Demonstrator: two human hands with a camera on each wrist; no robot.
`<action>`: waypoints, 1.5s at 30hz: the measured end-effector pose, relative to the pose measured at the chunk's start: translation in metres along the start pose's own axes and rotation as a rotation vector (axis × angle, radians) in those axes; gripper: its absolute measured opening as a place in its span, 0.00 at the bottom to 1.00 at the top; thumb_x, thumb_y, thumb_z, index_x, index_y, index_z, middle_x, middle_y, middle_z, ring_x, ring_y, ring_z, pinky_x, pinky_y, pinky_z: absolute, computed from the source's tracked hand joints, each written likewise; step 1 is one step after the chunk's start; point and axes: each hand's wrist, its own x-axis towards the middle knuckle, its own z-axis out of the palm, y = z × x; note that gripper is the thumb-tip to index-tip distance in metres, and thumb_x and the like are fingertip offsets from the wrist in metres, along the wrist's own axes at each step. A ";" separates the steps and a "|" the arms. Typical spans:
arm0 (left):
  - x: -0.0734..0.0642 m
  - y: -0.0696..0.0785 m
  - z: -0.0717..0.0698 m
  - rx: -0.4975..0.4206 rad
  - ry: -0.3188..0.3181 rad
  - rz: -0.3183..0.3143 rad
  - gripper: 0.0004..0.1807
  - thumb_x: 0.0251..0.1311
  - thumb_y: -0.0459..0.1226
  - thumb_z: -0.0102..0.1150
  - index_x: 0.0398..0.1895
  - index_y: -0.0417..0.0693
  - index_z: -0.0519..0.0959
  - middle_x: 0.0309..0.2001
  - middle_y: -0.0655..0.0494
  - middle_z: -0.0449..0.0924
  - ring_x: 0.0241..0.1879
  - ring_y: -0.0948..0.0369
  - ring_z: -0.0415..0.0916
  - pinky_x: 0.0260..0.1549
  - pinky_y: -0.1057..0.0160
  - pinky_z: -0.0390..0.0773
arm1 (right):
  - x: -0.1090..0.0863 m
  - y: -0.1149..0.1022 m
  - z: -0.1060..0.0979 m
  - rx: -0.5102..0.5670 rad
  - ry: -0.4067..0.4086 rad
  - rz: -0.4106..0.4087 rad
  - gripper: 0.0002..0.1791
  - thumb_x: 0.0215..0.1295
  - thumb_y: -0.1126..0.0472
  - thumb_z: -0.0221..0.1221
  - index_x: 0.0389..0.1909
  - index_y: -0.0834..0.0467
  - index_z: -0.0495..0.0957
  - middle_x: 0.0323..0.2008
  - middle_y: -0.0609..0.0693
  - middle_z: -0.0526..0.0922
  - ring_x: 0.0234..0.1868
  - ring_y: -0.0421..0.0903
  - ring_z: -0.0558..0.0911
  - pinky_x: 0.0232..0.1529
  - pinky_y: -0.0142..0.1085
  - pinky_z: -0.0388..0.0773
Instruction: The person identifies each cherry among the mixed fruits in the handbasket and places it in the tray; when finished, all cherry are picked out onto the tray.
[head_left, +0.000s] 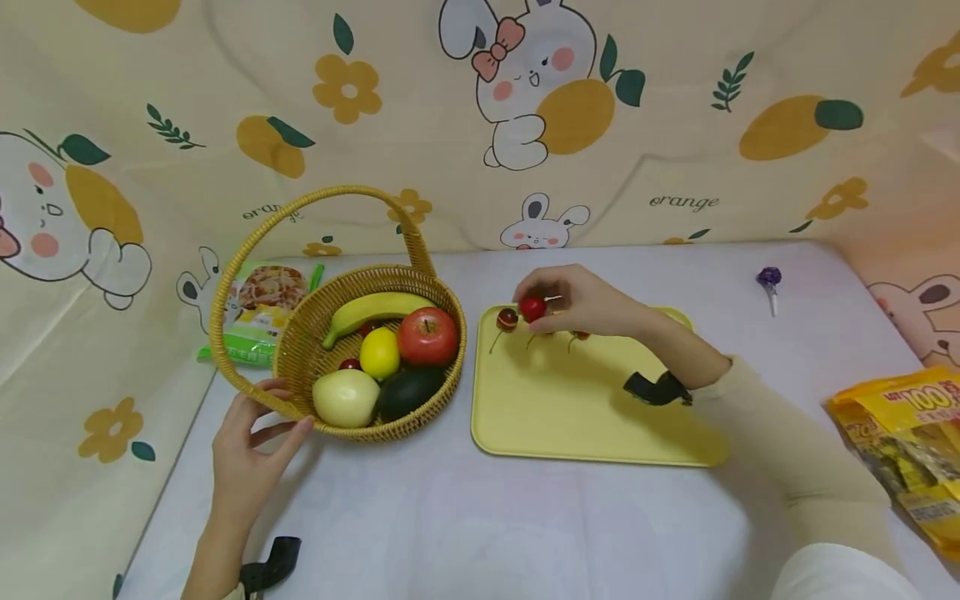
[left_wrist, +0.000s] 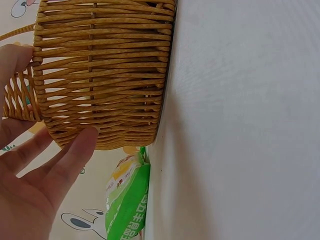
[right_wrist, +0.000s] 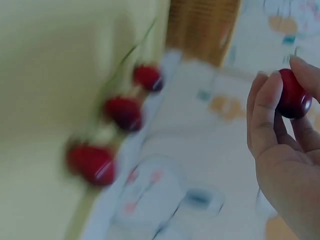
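Observation:
My right hand (head_left: 592, 302) pinches a dark red cherry (right_wrist: 294, 95) by its sides, held above the far left edge of the yellow tray (head_left: 585, 417). Under and beside it, more cherries (head_left: 507, 320) with thin stems lie along the tray's far edge. At the left, my left hand (head_left: 251, 446) holds the wicker basket (left_wrist: 105, 75) where its arched handle meets the rim. Inside the basket are a banana (head_left: 378, 310), a red apple (head_left: 427, 337), a lemon (head_left: 379, 353), a pale green round fruit (head_left: 346, 398), a dark green avocado-like fruit (head_left: 411, 393) and a cherry (head_left: 349, 364).
A green-and-white food packet (head_left: 262, 325) lies behind the basket at the left. On the right are a purple-wrapped lollipop (head_left: 768, 279) and a yellow snack bag (head_left: 911, 450) near the table's edge. A printed cloth (head_left: 420, 183) hangs behind the table.

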 end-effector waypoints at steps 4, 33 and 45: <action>-0.001 -0.001 0.001 0.008 0.004 -0.008 0.23 0.43 0.14 0.68 0.46 0.23 0.75 0.53 0.34 0.73 0.47 0.70 0.75 0.37 0.76 0.82 | -0.036 0.022 -0.027 -0.037 0.067 0.089 0.17 0.59 0.73 0.67 0.50 0.68 0.80 0.47 0.66 0.80 0.42 0.51 0.82 0.46 0.35 0.85; -0.007 -0.034 0.002 0.025 0.002 -0.068 0.26 0.43 0.17 0.72 0.50 0.31 0.77 0.57 0.43 0.74 0.48 0.71 0.74 0.37 0.79 0.80 | -0.079 0.073 -0.059 -0.342 0.020 0.292 0.16 0.61 0.69 0.67 0.49 0.67 0.81 0.37 0.52 0.84 0.37 0.48 0.78 0.38 0.31 0.79; 0.000 0.005 0.002 0.022 0.005 -0.043 0.22 0.45 0.15 0.68 0.47 0.23 0.75 0.53 0.34 0.72 0.46 0.73 0.74 0.38 0.79 0.80 | -0.079 0.070 -0.057 -0.371 0.037 0.333 0.19 0.59 0.69 0.69 0.51 0.67 0.79 0.39 0.53 0.84 0.39 0.49 0.80 0.41 0.31 0.80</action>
